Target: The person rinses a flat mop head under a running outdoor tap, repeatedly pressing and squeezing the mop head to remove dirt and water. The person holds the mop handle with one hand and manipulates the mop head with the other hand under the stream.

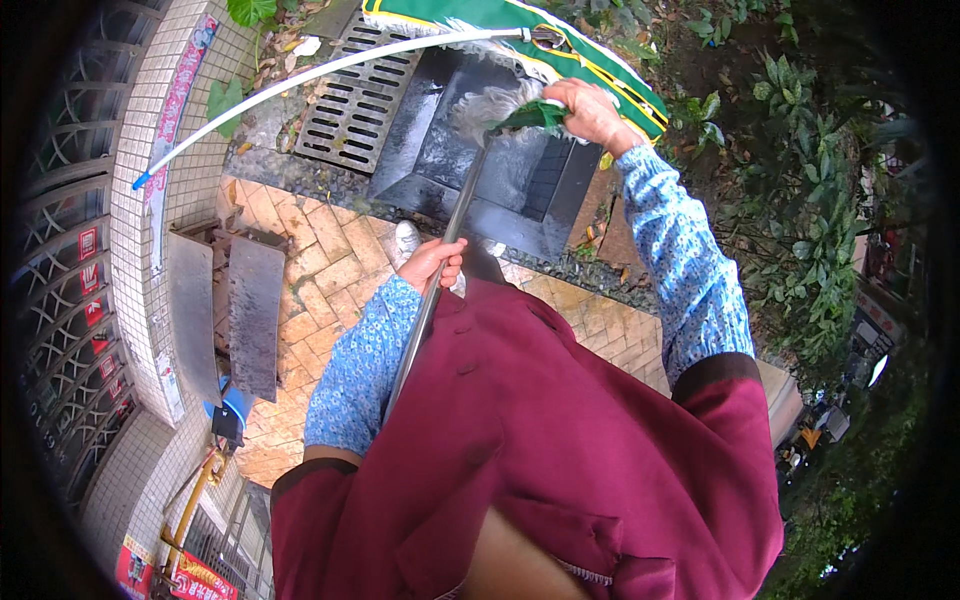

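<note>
A metal pole [466,191] runs from beside my body to a dust mop head over a dark stone basin [397,176]. My left hand [435,264] is wrapped around its middle. At the far end, my right hand [589,112] grips the mop head's green fabric backing [532,115]. Wet-looking white mop strands [480,109] hang from that head over the basin. Behind the basin lies a wide green mop [457,11] with yellow trim and white fringe. A white pole [322,73] with a blue tip is joined to it and arches to the left.
A slotted drain grate [360,97] adjoins the basin's left side. Metal panels [255,319] and a blue bucket [238,405] stand by the tiled wall [139,247]. Brick paving [315,259] lies underfoot; leafy shrubs [810,165] grow on the right.
</note>
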A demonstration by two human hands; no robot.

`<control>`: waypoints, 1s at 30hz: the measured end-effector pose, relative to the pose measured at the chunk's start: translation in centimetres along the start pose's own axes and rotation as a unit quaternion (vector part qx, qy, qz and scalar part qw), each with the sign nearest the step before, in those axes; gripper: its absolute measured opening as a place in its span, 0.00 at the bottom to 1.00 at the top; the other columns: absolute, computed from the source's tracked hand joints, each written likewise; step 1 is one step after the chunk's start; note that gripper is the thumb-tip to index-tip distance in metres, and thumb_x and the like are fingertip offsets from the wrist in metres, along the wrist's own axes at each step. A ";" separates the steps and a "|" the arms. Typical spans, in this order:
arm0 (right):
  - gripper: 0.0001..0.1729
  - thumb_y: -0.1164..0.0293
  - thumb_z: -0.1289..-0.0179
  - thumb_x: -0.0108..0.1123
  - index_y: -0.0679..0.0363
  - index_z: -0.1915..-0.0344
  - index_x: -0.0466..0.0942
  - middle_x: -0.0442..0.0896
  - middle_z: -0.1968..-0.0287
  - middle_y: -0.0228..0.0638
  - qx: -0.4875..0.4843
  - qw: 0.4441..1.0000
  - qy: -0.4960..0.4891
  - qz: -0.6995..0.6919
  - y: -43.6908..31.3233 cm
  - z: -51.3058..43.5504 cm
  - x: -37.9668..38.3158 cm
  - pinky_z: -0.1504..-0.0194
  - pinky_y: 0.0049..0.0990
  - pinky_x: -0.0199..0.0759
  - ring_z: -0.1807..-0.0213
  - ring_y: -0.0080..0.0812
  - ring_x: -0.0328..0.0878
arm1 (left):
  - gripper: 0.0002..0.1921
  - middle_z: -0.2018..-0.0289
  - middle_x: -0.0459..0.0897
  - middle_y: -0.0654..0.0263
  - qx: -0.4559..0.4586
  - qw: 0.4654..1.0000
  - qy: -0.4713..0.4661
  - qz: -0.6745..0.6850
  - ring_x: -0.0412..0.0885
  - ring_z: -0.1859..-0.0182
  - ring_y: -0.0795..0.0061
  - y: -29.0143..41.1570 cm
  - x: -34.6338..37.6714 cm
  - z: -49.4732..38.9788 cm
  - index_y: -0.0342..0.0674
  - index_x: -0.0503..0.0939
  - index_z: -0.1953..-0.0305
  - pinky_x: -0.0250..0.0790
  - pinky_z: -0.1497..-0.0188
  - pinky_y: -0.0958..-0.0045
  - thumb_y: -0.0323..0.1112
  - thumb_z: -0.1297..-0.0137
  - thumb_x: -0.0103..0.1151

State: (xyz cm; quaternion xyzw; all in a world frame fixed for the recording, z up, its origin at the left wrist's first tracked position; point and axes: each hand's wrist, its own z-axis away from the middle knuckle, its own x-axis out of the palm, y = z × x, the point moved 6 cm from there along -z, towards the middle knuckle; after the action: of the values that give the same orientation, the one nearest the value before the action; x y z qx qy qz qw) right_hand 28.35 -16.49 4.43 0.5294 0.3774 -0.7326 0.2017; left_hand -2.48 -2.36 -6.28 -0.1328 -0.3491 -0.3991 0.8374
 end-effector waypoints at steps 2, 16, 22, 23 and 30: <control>0.22 0.78 0.54 0.57 0.47 0.57 0.77 0.80 0.55 0.28 0.003 1.000 -0.011 0.001 0.6 1.9 0.3 0.47 0.39 0.65 0.45 0.38 0.73 | 0.09 0.76 0.69 0.71 -0.004 1.000 0.002 -0.014 0.64 0.80 0.84 -0.2 0.0 -0.1 0.42 0.71 0.54 0.56 0.83 0.80 0.33 0.33 0.55; 0.22 0.81 0.61 0.58 0.48 0.62 0.74 0.76 0.61 0.28 0.131 0.989 0.054 -0.046 -0.5 19.5 8.6 0.55 0.46 0.63 0.50 0.42 0.70 | 0.10 0.77 0.67 0.73 -0.064 0.979 0.070 -0.180 0.63 0.82 0.85 -3.8 -0.6 0.3 0.45 0.69 0.53 0.57 0.84 0.79 0.33 0.33 0.55; 0.19 0.83 0.58 0.54 0.53 0.63 0.74 0.75 0.64 0.34 0.231 0.954 0.148 -0.118 -4.6 29.6 14.8 0.59 0.43 0.63 0.54 0.45 0.70 | 0.07 0.80 0.65 0.73 -0.088 0.942 0.123 -0.301 0.62 0.84 0.85 -6.0 0.2 0.9 0.44 0.65 0.60 0.57 0.87 0.78 0.30 0.34 0.52; 0.19 0.84 0.59 0.54 0.54 0.63 0.74 0.75 0.64 0.35 0.281 0.941 0.138 -0.132 -5.1 31.2 15.9 0.59 0.43 0.64 0.55 0.46 0.71 | 0.07 0.80 0.65 0.73 -0.093 0.937 0.127 -0.312 0.63 0.84 0.85 -6.4 0.6 1.4 0.44 0.65 0.60 0.57 0.87 0.78 0.30 0.34 0.52; 0.18 0.92 0.57 0.48 0.60 0.67 0.72 0.71 0.70 0.23 0.464 0.758 0.252 -0.383 -7.8 38.4 16.3 0.63 0.19 0.63 0.65 0.18 0.67 | 0.11 0.77 0.66 0.70 -0.123 0.915 0.077 -0.376 0.65 0.83 0.83 -8.6 4.6 6.7 0.43 0.61 0.60 0.59 0.85 0.76 0.30 0.35 0.53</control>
State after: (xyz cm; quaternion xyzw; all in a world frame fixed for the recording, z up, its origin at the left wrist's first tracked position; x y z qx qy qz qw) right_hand -6.82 -39.31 -2.08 0.5354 0.2000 -0.6739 -0.4682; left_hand -10.26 -7.18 1.25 -0.0622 -0.2557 -0.7330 0.6272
